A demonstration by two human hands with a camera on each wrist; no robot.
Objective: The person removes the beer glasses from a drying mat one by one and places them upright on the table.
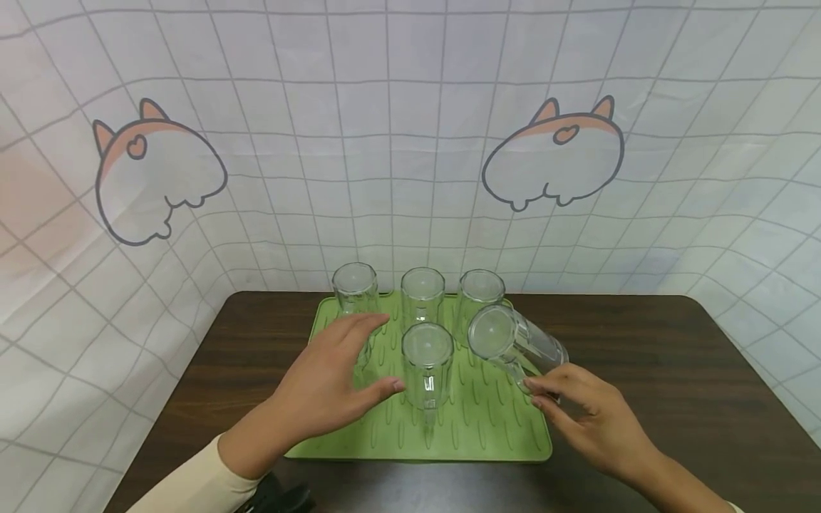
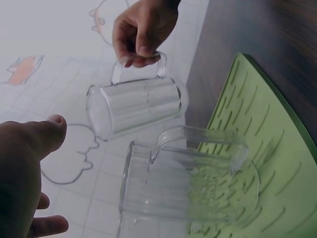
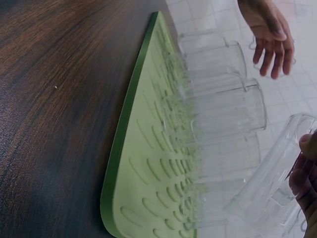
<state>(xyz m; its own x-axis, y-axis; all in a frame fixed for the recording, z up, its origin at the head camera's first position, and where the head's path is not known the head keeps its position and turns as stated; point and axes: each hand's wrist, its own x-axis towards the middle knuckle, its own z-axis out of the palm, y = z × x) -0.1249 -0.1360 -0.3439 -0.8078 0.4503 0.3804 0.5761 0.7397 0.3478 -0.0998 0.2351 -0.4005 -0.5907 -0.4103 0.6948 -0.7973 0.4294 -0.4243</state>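
Note:
My right hand point(image 1: 593, 420) pinches the handle of a clear glass mug point(image 1: 535, 342), which is tilted above the right side of a green ridged mat point(image 1: 500, 431). The left wrist view shows this held mug point(image 2: 138, 104) apart from the mat, its handle between thumb and fingers. My left hand point(image 1: 327, 377) hovers over the mat's left part with fingers spread and holds nothing. To the right of its thumb stands another glass mug point(image 1: 427, 367), handle toward me. Three more mugs stand along the back, including a middle one point(image 1: 422, 292); the left one is partly hidden by my left hand.
The mat lies on a dark wooden table point(image 1: 641, 356). Behind it hangs a white gridded curtain point(image 1: 410, 142) with cartoon animal prints. A black object point(image 1: 279, 495) shows below my left sleeve at the near edge.

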